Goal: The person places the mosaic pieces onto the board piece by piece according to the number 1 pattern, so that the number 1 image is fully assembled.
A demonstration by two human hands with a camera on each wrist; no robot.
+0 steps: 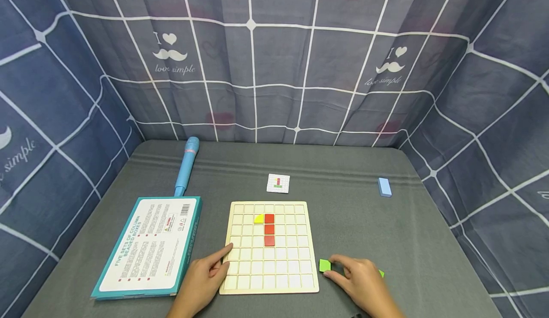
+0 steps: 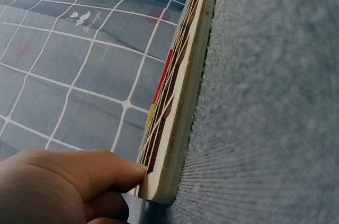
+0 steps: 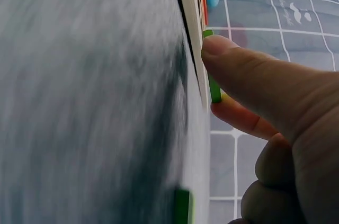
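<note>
1. Right hand (image 1: 362, 280): thumb and index finger pinch a green tile (image 1: 324, 266), lower right of the head view.
2. Left hand (image 1: 199, 280): index finger extended, thumb apart; both touch the left edge of the grid board (image 1: 257, 267), lower centre.
3. Three red tiles (image 1: 269, 230), yellow piece (image 1: 259, 219): on board, upper part.
4. Printed card (image 1: 278, 183): below frame centre.

From my station, the head feed looks crisp under soft, even light, the wooden board (image 1: 269, 266) pale and clear and the curtain (image 1: 279, 108) behind it dimmer. My left-wrist feed is murkier, with the grey cloth (image 2: 270, 75) beside the board grainy and out of focus. My right-wrist feed smears that cloth into streaks, a dark, fuzzy shadow falling near the board.
</note>
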